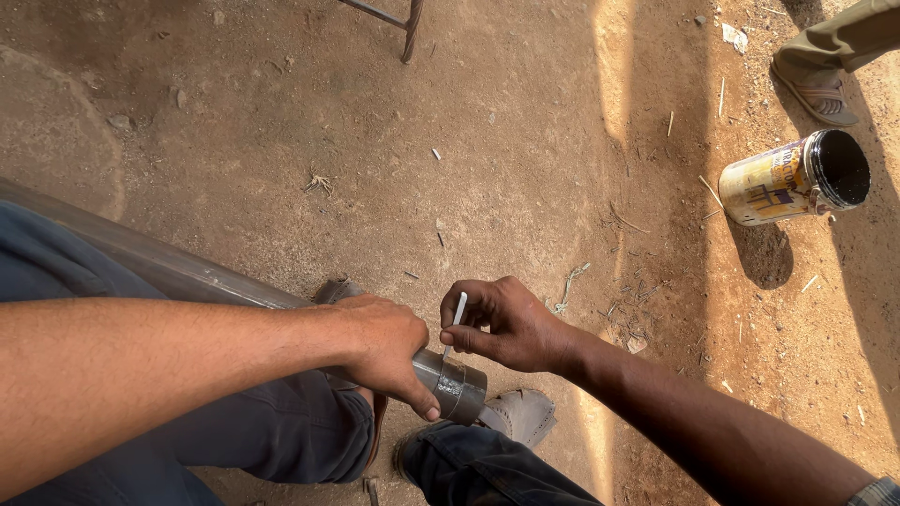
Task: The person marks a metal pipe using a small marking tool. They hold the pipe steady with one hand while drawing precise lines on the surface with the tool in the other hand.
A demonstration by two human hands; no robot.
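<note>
The left hand (384, 342) clamps closed fingers around the grey pipe (450, 384) near its end, while the right hand (511, 328) pinches a white marker stick (457, 319) upright just above it.

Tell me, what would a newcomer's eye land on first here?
At bottom centre, the left hand grips the end of a long grey metal pipe while the right hand holds a thin white stick to it. At right, an open tin can stands on the dirt ground, near another person's sandalled foot.
</note>
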